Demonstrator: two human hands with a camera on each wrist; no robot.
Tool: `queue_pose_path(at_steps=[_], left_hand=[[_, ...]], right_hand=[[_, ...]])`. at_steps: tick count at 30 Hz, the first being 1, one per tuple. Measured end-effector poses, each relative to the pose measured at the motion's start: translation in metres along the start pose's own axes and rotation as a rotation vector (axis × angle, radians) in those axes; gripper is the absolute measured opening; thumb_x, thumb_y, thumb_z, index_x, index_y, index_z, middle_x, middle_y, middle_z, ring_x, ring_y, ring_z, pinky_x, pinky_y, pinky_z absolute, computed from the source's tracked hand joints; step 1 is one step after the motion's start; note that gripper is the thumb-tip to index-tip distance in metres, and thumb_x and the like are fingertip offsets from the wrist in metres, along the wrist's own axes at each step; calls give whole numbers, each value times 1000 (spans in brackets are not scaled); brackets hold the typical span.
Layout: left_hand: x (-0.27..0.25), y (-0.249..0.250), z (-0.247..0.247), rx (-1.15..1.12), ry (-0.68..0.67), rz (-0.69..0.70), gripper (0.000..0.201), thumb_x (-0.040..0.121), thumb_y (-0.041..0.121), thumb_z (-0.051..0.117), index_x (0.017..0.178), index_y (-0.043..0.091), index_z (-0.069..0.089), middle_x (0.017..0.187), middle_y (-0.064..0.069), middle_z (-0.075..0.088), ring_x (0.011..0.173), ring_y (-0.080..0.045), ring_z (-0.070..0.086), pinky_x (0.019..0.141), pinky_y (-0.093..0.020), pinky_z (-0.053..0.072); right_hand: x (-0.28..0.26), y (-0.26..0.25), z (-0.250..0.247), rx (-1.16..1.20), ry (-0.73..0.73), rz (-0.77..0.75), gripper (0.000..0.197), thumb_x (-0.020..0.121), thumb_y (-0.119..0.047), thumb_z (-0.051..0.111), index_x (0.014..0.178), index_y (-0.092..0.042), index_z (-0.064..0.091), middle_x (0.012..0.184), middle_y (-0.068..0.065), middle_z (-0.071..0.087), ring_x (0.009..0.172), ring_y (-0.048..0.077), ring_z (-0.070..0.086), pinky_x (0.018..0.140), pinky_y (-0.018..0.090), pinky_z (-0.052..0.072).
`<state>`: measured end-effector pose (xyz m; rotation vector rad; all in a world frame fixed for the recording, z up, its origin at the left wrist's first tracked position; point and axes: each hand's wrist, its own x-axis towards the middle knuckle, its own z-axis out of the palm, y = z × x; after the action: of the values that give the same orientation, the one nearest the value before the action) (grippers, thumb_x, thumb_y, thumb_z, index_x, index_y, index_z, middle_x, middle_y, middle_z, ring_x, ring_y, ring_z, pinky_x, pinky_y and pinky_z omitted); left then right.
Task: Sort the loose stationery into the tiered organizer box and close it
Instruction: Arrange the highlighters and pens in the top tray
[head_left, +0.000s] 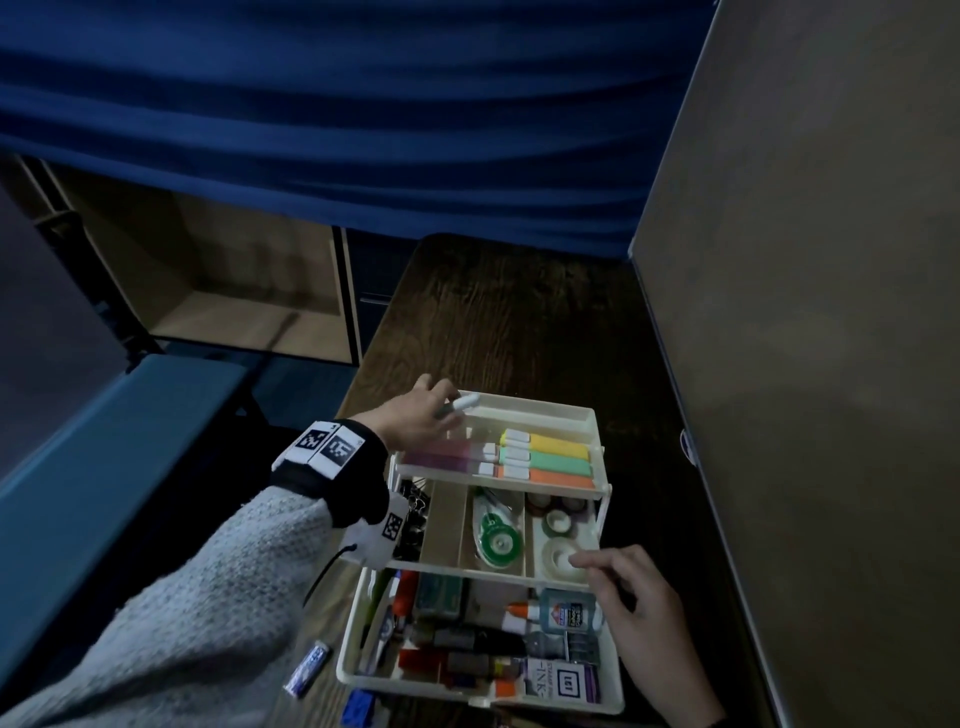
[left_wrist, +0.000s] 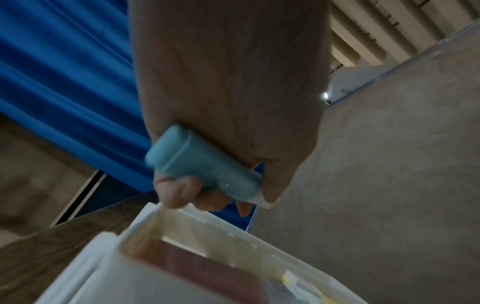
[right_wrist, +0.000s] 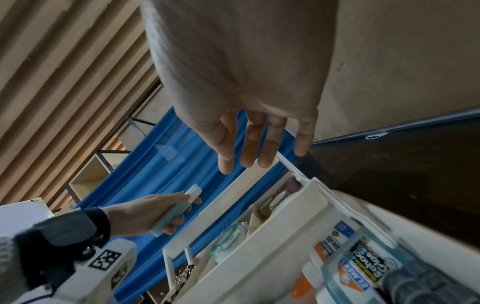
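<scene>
A white tiered organizer box (head_left: 615, 691) stands open on the dark wooden table, its trays stepped back. My left hand (head_left: 415, 415) grips a pale teal highlighter (head_left: 460, 404) with a white cap over the far left corner of the top tray (head_left: 597, 415), where several highlighters (head_left: 550, 457) lie. The left wrist view shows the teal highlighter (left_wrist: 205, 166) held just above the tray rim (left_wrist: 145, 218). My right hand (head_left: 634, 597) hovers with relaxed fingers over the right end of the middle tray, above a clear tape roll (head_left: 558, 558); the right hand (right_wrist: 259, 148) holds nothing.
The bottom tier holds a glue bottle (head_left: 569, 613), an ink box (head_left: 563, 680) and markers. A small blue wrapped item (head_left: 309, 667) and a blue block (head_left: 361, 706) lie on the table left of the box. A tan partition (head_left: 810, 312) stands close on the right; blue curtain behind.
</scene>
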<state>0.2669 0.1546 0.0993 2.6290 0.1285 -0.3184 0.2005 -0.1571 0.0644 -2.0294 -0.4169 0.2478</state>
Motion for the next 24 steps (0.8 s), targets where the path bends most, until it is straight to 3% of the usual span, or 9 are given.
queue_pose_path(at_steps=[2, 6, 10, 16, 20, 24], left_hand=[[3, 2, -3, -20, -41, -8, 22, 101, 34, 37, 109, 14, 41, 111, -7, 33, 80, -18, 49, 78, -31, 38], [7, 7, -3, 71, 7, 39, 29, 99, 25, 43, 124, 13, 53, 117, -13, 51, 101, -26, 54, 88, -33, 43], [9, 10, -1, -15, 56, 54, 27, 95, 27, 53, 120, 16, 51, 108, -6, 65, 88, -17, 56, 77, -27, 43], [15, 16, 10, 117, 86, 98, 20, 93, 26, 56, 112, 22, 63, 110, -5, 46, 92, -20, 53, 87, -33, 45], [15, 18, 13, 298, 137, 91, 29, 92, 22, 52, 116, 34, 63, 119, -2, 48, 115, -24, 42, 93, -40, 36], [9, 17, 11, 211, 64, 83, 35, 93, 15, 52, 125, 28, 61, 125, -4, 47, 116, -24, 49, 99, -37, 42]], right_hand=[[-1, 3, -1, -9, 3, -4, 25, 93, -4, 56, 86, -24, 70, 93, 0, 56, 93, -3, 56, 78, 4, 40], [-5, 10, 3, -24, 11, 6, 30, 90, -1, 58, 82, -27, 71, 90, 4, 58, 91, 2, 58, 81, 14, 44], [-8, 13, 6, -7, 13, 19, 32, 89, 0, 60, 79, -28, 72, 90, 3, 61, 88, 4, 59, 81, 19, 45], [-9, 13, 4, -27, 5, 12, 31, 90, -1, 59, 81, -27, 72, 89, 3, 60, 89, 4, 59, 79, 12, 44], [-10, 12, 2, -49, 3, -5, 29, 90, -2, 58, 82, -27, 71, 87, 1, 59, 88, 2, 58, 75, 7, 42], [-12, 12, -1, -42, 6, 6, 27, 91, -2, 58, 84, -25, 71, 88, 0, 60, 89, 2, 58, 77, 9, 42]])
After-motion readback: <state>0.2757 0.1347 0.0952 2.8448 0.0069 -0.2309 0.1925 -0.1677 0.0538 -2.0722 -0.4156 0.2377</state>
